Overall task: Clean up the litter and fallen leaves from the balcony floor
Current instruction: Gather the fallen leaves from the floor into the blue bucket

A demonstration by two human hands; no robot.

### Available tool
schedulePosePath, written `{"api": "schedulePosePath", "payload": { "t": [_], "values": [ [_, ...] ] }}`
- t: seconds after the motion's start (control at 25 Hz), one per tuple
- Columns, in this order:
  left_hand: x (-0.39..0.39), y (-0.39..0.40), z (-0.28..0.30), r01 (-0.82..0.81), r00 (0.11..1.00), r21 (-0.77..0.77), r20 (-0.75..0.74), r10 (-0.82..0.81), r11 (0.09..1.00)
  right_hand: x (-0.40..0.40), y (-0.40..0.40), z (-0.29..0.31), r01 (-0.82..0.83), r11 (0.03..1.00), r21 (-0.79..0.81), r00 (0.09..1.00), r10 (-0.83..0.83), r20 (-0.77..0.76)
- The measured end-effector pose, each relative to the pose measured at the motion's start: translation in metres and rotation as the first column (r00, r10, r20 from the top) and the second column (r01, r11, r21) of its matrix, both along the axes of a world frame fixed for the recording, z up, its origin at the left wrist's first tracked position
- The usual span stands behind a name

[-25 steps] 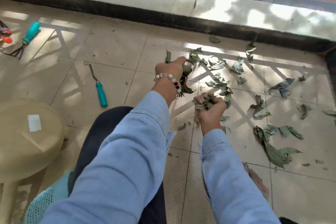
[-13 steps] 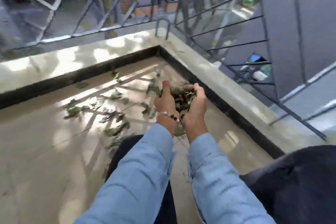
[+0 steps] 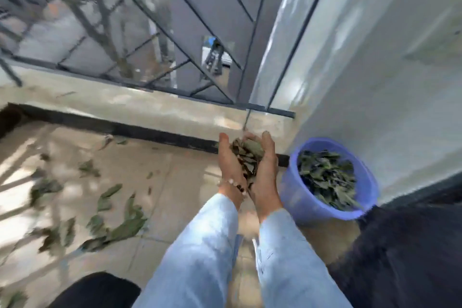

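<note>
Scattered green fallen leaves (image 3: 117, 229) lie on the beige tiled balcony floor (image 3: 175, 182) at the left, some in sun stripes and some in shade, though motion blur softens their outlines. Behind them runs a pale concrete ledge (image 3: 125, 102) with a dark band at its foot, topped by a grey metal railing (image 3: 140, 40).

Near the middle, two forearms in light blue denim sleeves (image 3: 200, 245) reach forward. The left hand (image 3: 230, 162), wearing a beaded bracelet (image 3: 233, 184) at the wrist, and the right hand (image 3: 266, 167) are pressed side by side, palms up, fingers curled upward and close together, cupping a bundle of dry brownish-green leaves (image 3: 246, 155) between them. The cupped hands hang above the floor, just left of a round lavender plastic basin (image 3: 367, 182).

The basin stands on the floor at the foot of a white wall (image 3: 375, 82) and already holds a heap of dark green leaves (image 3: 327, 177). It seems tilted toward the camera, though the wide lens may cause that.
</note>
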State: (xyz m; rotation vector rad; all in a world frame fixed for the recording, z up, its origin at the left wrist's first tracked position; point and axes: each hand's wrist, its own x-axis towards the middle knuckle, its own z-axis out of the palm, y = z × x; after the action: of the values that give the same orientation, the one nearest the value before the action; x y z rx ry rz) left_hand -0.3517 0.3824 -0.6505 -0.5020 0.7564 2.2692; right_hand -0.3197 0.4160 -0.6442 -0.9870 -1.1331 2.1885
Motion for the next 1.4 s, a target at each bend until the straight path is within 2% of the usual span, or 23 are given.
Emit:
{"api": "schedulePosePath", "payload": {
  "t": [0.12, 0.2, 0.32, 0.4, 0.44, 0.48, 0.52, 0.6, 0.64, 0.68, 0.72, 0.76, 0.8, 0.84, 0.88, 1.0, 1.08, 1.16, 1.28, 1.4],
  "values": [
    [0.021, 0.068, 0.006, 0.143, 0.990, 0.030, -0.019, -0.142, 0.989, 0.024, 0.066, 0.000, 0.203, 0.974, 0.102, 0.979, -0.204, -0.007],
    [0.037, 0.108, 0.021, 0.214, 0.975, 0.005, -0.057, -0.214, 0.977, 0.043, 0.104, 0.011, 0.312, 0.946, 0.091, 0.950, -0.313, -0.008],
    [0.055, 0.150, 0.041, 0.397, 0.902, -0.049, -0.165, -0.400, 0.916, 0.065, 0.153, 0.016, 0.443, 0.895, 0.051, 0.896, -0.444, 0.002],
    [0.056, 0.170, 0.041, 0.491, 0.807, -0.177, -0.276, -0.522, 0.853, 0.076, 0.185, 0.010, 0.519, 0.848, 0.105, 0.849, -0.526, 0.052],
    [0.053, 0.175, 0.038, 0.541, 0.720, -0.272, -0.339, -0.605, 0.796, 0.082, 0.199, 0.003, 0.521, 0.833, 0.184, 0.830, -0.545, 0.118],
    [0.053, 0.180, 0.035, 0.547, 0.606, -0.430, -0.389, -0.694, 0.718, 0.087, 0.209, -0.002, 0.489, 0.825, 0.283, 0.811, -0.550, 0.201],
    [0.051, 0.182, 0.029, 0.508, 0.478, -0.573, -0.434, -0.764, 0.643, 0.093, 0.215, -0.008, 0.424, 0.817, 0.390, 0.792, -0.544, 0.278],
    [0.046, 0.178, 0.015, 0.326, 0.210, -0.799, -0.460, -0.863, 0.505, 0.100, 0.216, -0.023, 0.211, 0.788, 0.578, 0.772, -0.497, 0.395],
    [0.044, 0.174, 0.008, 0.210, 0.037, -0.876, -0.436, -0.899, 0.434, 0.103, 0.215, -0.031, 0.063, 0.768, 0.638, 0.777, -0.439, 0.452],
    [0.042, 0.171, 0.001, 0.112, -0.140, -0.922, -0.384, -0.913, 0.371, 0.105, 0.214, -0.037, -0.127, 0.740, 0.660, 0.768, -0.347, 0.538],
    [0.042, 0.166, -0.001, 0.045, -0.269, -0.954, -0.297, -0.916, 0.296, 0.107, 0.212, -0.042, -0.348, 0.691, 0.634, 0.717, -0.240, 0.655],
    [0.040, 0.165, -0.005, -0.005, -0.357, -0.974, -0.211, -0.910, 0.227, 0.107, 0.210, -0.046, -0.545, 0.630, 0.554, 0.620, -0.142, 0.772],
    [0.040, 0.161, -0.004, -0.046, -0.401, -0.981, -0.155, -0.903, 0.189, 0.108, 0.210, -0.048, -0.672, 0.577, 0.465, 0.513, -0.089, 0.854],
    [0.039, 0.160, -0.008, -0.063, -0.395, -0.979, -0.154, -0.906, 0.193, 0.109, 0.209, -0.049, -0.715, 0.556, 0.424, 0.455, -0.091, 0.886],
    [0.041, 0.155, -0.006, -0.065, -0.353, -0.972, -0.189, -0.916, 0.226, 0.109, 0.210, -0.050, -0.691, 0.568, 0.448, 0.460, -0.132, 0.878],
    [0.044, 0.138, 0.003, -0.088, -0.145, -0.925, -0.355, -0.924, 0.369, 0.110, 0.207, -0.040, -0.416, 0.650, 0.636, 0.577, -0.352, 0.737],
    [0.044, 0.126, 0.006, -0.099, -0.006, -0.891, -0.444, -0.896, 0.442, 0.111, 0.202, -0.022, -0.298, 0.616, 0.730, 0.610, -0.465, 0.642],
    [0.043, 0.112, 0.008, -0.106, 0.107, -0.860, -0.509, -0.854, 0.499, 0.106, 0.188, -0.005, -0.206, 0.537, 0.818, 0.662, -0.539, 0.521],
    [0.037, 0.079, 0.010, -0.122, 0.252, -0.832, -0.553, -0.794, 0.541, 0.086, 0.151, 0.009, -0.089, 0.455, 0.886, 0.776, -0.526, 0.348],
    [0.028, 0.024, 0.007, -0.120, 0.429, -0.829, -0.540, -0.725, 0.546, 0.058, 0.101, 0.009, -0.071, 0.510, 0.857, 0.893, -0.351, 0.283]
  ]
}}
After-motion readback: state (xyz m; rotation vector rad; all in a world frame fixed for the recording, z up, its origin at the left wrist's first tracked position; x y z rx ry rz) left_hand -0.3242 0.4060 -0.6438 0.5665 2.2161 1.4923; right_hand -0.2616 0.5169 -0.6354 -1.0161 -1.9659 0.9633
